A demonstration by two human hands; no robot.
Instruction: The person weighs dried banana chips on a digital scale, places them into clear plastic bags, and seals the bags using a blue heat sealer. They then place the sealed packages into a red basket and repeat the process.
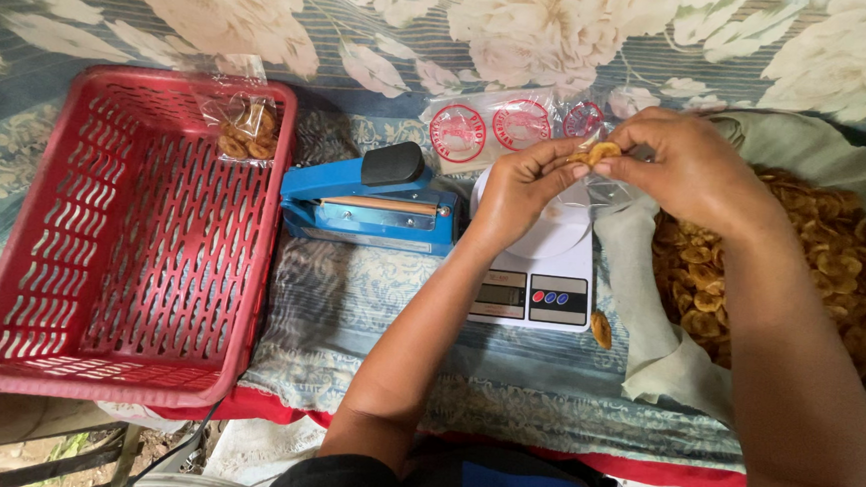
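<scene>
The right hand (693,169) pinches a few golden fried chips (599,151) at its fingertips; the left hand (522,184) meets it, fingers closed on a clear plastic bag (607,189) — both above the white digital kitchen scale (536,280) at frame centre. Right of them lies a grey cloth heaped with loose chips (802,266). Behind, clear bags with round red labels (490,129). Left — a blue heat sealer (370,205), then a red slotted plastic basket (122,245) holding one filled packet (248,127).
</scene>
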